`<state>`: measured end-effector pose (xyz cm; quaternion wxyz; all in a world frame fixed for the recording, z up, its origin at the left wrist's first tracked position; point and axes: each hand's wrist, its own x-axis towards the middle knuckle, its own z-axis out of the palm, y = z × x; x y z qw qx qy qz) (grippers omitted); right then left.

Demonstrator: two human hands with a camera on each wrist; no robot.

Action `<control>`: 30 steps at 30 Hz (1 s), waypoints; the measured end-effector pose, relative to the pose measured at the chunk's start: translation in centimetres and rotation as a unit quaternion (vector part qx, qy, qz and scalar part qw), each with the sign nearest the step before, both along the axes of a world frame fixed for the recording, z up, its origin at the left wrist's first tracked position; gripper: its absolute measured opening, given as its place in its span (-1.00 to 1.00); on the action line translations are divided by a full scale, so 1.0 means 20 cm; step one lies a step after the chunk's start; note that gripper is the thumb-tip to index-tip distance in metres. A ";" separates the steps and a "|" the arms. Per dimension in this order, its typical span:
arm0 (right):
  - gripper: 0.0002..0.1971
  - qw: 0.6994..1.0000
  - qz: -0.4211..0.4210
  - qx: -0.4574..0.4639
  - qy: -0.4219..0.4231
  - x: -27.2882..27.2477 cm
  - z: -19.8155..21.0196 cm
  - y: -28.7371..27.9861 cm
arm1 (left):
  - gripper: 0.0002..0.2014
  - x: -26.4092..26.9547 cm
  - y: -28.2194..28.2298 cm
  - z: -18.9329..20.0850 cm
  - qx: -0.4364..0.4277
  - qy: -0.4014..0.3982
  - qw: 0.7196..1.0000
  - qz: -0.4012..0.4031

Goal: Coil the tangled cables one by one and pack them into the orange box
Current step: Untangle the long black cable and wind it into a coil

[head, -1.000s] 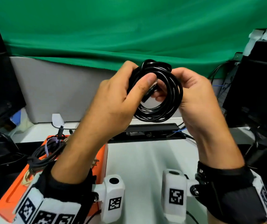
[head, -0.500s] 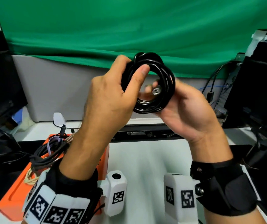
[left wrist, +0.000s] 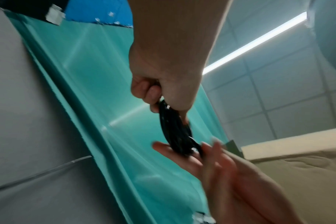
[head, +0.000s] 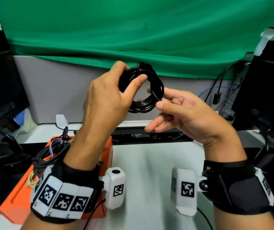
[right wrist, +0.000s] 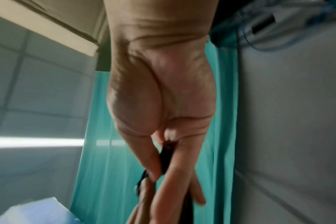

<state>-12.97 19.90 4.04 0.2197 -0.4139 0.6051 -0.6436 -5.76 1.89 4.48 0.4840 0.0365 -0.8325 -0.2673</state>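
Note:
A black cable point(head: 143, 108) wound into a small coil hangs in the air above the table. My left hand point(head: 131, 72) grips the coil's upper left, thumb hooked through the loop; the left wrist view shows the same hold on the coil point(left wrist: 175, 128). My right hand point(head: 156, 98), palm up, pinches a strand at the coil's right edge between thumb and index finger. In the right wrist view a black cable piece point(right wrist: 167, 156) sits between thumb and fingers. The orange box point(head: 21, 193) lies at the lower left with several dark coiled cables point(head: 50, 151) in it.
Black monitors stand at the far left and the right point(head: 265, 97). A long black bar point(head: 149, 135) lies along the back of the white table point(head: 149, 171). A white adapter point(head: 61, 120) sits behind the box. Grey partition and green cloth close off the back.
My right hand left the coil's right side, opened behind it palm up, and now pinches a strand at its right edge. The coil shifted slightly left in my left hand's grip.

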 end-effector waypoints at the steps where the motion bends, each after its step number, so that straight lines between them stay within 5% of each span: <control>1: -0.70 1.000 0.004 0.009 0.025 -0.01 0.00 0.02 | -0.63 0.00 -0.01 0.00 -0.003 0.002 1.000 -0.011; 8: -0.69 0.991 -0.053 0.067 0.104 -0.08 -0.02 0.12 | -0.64 -0.07 -0.01 -0.04 0.097 -0.100 0.981 -0.135; 14: -0.77 0.981 -0.152 0.034 0.115 -0.13 -0.01 0.14 | -0.73 0.01 -0.17 -0.01 0.147 -0.275 0.895 -0.319; 21: -0.84 0.958 -0.278 -0.019 0.068 -0.10 -0.01 0.09 | -0.67 0.00 -0.12 0.00 0.194 -0.233 0.902 -0.308; 27: -0.58 0.983 -0.143 -0.013 -0.111 0.00 -0.09 0.00 | -0.83 0.00 -0.08 0.01 0.245 -0.225 0.887 -0.319; 30: -0.63 0.977 -0.176 -0.019 -0.123 0.03 -0.10 -0.01 | -0.84 0.00 -0.05 -0.01 0.255 -0.262 0.871 -0.329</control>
